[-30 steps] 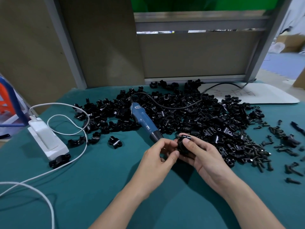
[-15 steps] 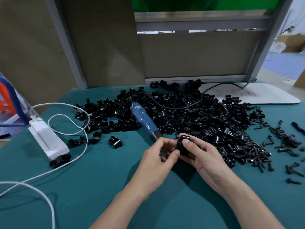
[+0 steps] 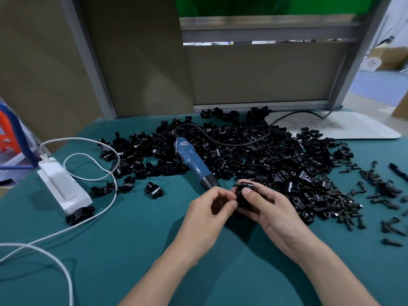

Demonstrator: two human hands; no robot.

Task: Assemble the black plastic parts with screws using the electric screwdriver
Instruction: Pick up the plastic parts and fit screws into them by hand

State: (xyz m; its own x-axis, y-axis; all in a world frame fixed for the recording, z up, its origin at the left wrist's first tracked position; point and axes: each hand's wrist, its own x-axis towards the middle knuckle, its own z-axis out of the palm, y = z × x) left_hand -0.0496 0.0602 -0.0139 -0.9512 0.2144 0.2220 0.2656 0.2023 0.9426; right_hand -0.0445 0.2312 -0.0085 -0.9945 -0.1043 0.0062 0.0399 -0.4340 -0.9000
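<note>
both hands meet over the bench [image 3: 132, 250]. the right hand [image 3: 268, 208] grips a black plastic part [image 3: 244, 193]; the left hand [image 3: 209, 215] has fingers curled, pinching its edge. the electric screwdriver [image 3: 194, 165] lies beside them.

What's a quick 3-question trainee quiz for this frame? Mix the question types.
1. True or false: the electric screwdriver is held in the right hand.
2. Multiple choice: the loose screws lie mostly A) in a bowl, B) on the table right of the pile of black parts, C) on the floor.
3. Fill in: the left hand and the right hand both close on one ____.

Key
1. False: it lies on the table against the pile.
2. B.
3. black plastic part.
</note>
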